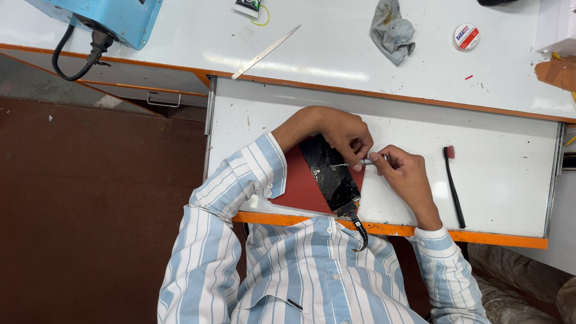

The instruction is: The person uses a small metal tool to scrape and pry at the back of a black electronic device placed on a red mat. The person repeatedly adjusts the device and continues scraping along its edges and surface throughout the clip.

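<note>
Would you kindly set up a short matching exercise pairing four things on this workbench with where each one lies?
Things:
1. grey rag
2. black toothbrush
3. metal ruler
4. dark phone panel

Places:
A. on the red mat, under the hands
B. far surface, left of the rag
C. far surface, beside the round tin
D. on the pull-out shelf, at the far side of the right hand

Pairs: 1-C, 2-D, 3-B, 4-A
</note>
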### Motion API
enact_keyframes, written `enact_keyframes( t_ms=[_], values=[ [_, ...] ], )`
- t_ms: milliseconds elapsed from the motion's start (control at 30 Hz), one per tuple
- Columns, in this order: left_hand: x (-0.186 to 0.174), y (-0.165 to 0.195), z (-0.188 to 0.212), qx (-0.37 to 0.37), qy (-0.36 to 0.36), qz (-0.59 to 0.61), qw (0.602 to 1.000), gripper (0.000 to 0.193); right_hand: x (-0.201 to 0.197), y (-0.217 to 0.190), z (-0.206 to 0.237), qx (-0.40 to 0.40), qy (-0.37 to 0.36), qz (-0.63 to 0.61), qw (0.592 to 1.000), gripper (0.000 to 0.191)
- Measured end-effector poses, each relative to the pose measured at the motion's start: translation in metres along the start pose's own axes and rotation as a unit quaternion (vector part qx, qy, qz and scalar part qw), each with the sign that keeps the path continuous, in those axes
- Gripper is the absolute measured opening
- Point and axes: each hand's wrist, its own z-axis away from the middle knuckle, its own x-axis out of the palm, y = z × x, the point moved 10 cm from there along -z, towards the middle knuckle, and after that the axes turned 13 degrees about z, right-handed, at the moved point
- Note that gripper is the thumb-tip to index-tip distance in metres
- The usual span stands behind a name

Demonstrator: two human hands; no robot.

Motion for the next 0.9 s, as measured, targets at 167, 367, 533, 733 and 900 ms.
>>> enact_keyframes(
  t_ms=[167,367,533,733,900],
  values=[
    [-0.002,-0.009,0.001,-0.047,-0.004,0.016,0.999,0.021,-0.012,-0.030,0.005,-0.189,0.018,-0.192,0.963,0.024],
    [0.002,0.002,0.000,-0.011,0.001,-0.018,1.000,0.027,0.002,0.002,-0.004,-0.017,0.007,-0.007,1.000,0.016],
    [0.001,-0.005,0.001,-0.043,-0.013,0.005,0.999,0.023,-0.017,-0.039,0.007,-0.239,0.034,-0.188,0.952,0.030],
    [0.000,-0.007,-0.001,-0.041,0.012,-0.001,0.999,0.033,0.001,0.000,-0.006,-0.017,0.001,-0.007,1.000,0.018],
    [0.004,-0.004,-0.003,0.014,-0.027,0.021,0.999,0.029,-0.023,-0.050,0.011,-0.293,0.049,-0.206,0.932,0.031]
  ],
)
